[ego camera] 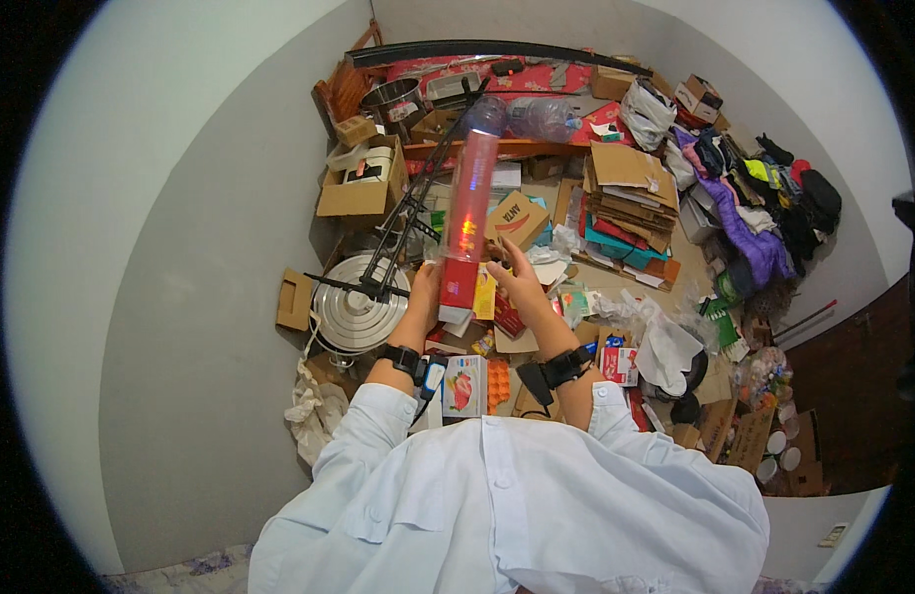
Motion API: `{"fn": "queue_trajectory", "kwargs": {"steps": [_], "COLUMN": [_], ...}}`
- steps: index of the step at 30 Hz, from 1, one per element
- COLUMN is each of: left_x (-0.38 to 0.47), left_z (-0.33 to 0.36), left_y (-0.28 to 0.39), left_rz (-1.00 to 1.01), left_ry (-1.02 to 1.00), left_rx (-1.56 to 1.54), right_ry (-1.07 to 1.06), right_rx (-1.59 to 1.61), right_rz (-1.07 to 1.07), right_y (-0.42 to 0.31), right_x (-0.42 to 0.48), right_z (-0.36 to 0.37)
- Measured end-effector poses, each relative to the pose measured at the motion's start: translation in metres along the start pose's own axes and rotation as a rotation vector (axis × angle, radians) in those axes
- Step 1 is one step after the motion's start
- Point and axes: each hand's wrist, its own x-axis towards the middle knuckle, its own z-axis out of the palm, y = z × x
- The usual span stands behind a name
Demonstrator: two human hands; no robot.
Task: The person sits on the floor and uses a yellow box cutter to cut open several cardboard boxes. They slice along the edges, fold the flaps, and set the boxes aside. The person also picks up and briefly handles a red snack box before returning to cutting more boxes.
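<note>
A long, clear plastic container with a red lower part (469, 215) stands out in front of me, tilted slightly, its rounded end away from me. My left hand (428, 288) is at its lower left side, fingers partly hidden behind it, and appears to hold it. On the other side is my right hand (518, 281), thumb and fingers spread close to the container; whether they touch it is unclear. Beyond my left hand a black metal rack-like frame (409, 211) leans over a round ridged metal lid (353, 304). A brown shoe box (518, 219) lies behind the container.
Stacked flattened cardboard (632, 178) lies at the right, beside piled clothes (762, 193). An open carton (361, 182) is at the left. A large clear bottle (539, 119) lies at the back. Small boxes, an orange egg tray (497, 384) and white plastic bags (662, 341) litter the floor.
</note>
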Motion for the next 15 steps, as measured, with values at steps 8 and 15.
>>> {"fn": "queue_trajectory", "kwargs": {"steps": [8, 15], "left_x": [-0.007, -0.007], "left_z": [0.008, 0.000], "left_y": [0.000, -0.010], "left_rz": [0.211, 0.318], "left_ry": [-0.257, -0.312], "left_rx": [0.133, 0.499], "right_ry": [0.026, -0.071], "right_rx": [0.269, 0.666], "right_rz": [0.033, -0.046], "right_y": [-0.008, -0.019], "right_x": [0.007, 0.012], "right_z": [0.009, -0.005]}}
